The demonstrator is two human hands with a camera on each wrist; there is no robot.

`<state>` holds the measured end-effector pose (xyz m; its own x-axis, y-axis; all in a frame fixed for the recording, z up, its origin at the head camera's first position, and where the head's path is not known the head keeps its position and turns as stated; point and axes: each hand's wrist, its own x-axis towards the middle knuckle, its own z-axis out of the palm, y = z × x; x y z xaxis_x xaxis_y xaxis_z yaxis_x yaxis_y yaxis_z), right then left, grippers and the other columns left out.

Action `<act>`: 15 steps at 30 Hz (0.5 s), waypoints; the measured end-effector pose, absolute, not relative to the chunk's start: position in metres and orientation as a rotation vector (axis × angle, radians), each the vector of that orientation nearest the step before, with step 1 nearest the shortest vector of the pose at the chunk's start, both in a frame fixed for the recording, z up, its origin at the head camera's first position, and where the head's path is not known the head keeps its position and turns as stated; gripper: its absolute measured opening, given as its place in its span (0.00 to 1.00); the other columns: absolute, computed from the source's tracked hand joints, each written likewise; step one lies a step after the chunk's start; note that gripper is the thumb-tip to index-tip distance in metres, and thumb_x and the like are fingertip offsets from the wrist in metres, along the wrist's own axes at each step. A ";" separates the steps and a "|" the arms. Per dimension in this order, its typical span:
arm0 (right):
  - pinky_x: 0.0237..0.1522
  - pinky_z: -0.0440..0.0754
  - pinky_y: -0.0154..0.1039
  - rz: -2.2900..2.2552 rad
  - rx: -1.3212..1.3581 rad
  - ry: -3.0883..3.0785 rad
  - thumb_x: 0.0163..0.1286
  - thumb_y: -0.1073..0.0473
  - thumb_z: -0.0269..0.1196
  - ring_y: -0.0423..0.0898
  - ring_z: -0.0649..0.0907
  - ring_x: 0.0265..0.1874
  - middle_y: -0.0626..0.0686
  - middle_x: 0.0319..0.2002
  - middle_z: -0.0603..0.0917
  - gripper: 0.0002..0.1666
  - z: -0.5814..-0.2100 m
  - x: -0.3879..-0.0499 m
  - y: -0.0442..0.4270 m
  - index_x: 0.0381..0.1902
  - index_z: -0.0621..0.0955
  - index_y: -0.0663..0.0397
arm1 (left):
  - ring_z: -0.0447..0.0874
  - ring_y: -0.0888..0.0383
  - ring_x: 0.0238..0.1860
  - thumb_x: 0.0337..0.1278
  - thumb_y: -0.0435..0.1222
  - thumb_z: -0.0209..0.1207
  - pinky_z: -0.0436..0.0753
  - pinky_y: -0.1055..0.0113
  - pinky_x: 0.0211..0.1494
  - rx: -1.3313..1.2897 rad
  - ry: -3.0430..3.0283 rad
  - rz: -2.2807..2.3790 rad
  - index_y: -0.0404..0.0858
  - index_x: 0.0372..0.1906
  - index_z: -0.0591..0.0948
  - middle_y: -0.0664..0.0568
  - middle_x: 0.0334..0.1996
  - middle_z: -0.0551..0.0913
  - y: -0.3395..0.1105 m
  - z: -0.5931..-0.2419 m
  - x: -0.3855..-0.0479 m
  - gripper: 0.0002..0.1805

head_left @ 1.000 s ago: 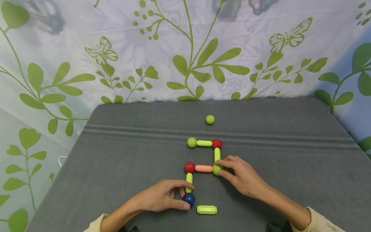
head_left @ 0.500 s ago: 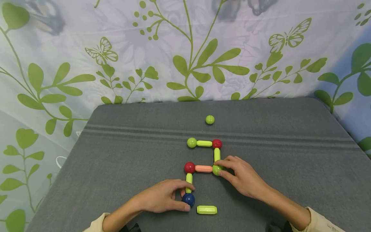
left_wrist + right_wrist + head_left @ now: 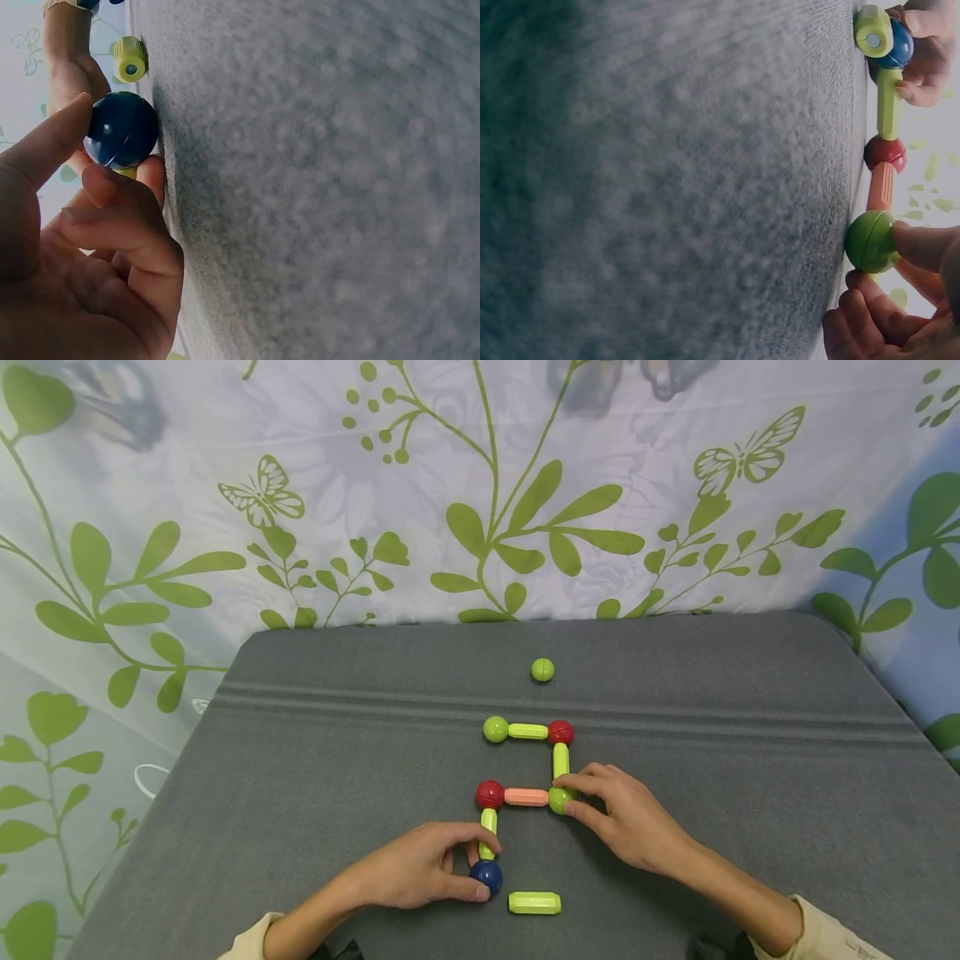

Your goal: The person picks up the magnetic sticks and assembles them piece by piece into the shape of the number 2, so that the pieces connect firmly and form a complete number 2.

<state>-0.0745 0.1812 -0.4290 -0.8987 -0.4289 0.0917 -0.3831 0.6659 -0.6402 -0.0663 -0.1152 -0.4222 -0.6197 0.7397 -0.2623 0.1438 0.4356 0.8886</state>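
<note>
My left hand holds a blue ball between thumb and fingers; the left wrist view shows the thumb against the blue ball. At the other side my right hand pinches a green ball. Both balls belong to one zigzag chain. From the blue ball a lime rod runs to a red ball, then an orange rod reaches the held green ball. Beyond that, a lime rod joins a red ball, and another lime rod ends at a green ball.
A loose lime rod lies right of the blue ball, apart from the chain. Farther back sits a single green ball. Everything rests on a grey cloth-covered table, with a leaf-patterned curtain behind its far edge.
</note>
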 end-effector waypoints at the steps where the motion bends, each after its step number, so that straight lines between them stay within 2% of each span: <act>1: 0.41 0.76 0.42 -1.055 -0.685 2.806 0.67 0.58 0.67 0.37 0.76 0.40 0.37 0.43 0.80 0.17 -0.429 -0.074 0.181 0.54 0.84 0.48 | 0.68 0.70 0.18 0.58 0.41 0.69 0.68 0.76 0.23 0.740 2.036 1.178 0.46 0.53 0.80 0.60 0.36 0.78 -0.115 -0.422 -0.066 0.18; 15: 0.39 0.75 0.40 -1.057 -0.689 2.812 0.67 0.58 0.67 0.37 0.75 0.38 0.36 0.42 0.80 0.17 -0.429 -0.074 0.181 0.54 0.84 0.47 | 0.69 0.70 0.18 0.59 0.40 0.69 0.69 0.76 0.23 0.740 2.033 1.204 0.45 0.54 0.81 0.60 0.37 0.78 -0.117 -0.424 -0.064 0.19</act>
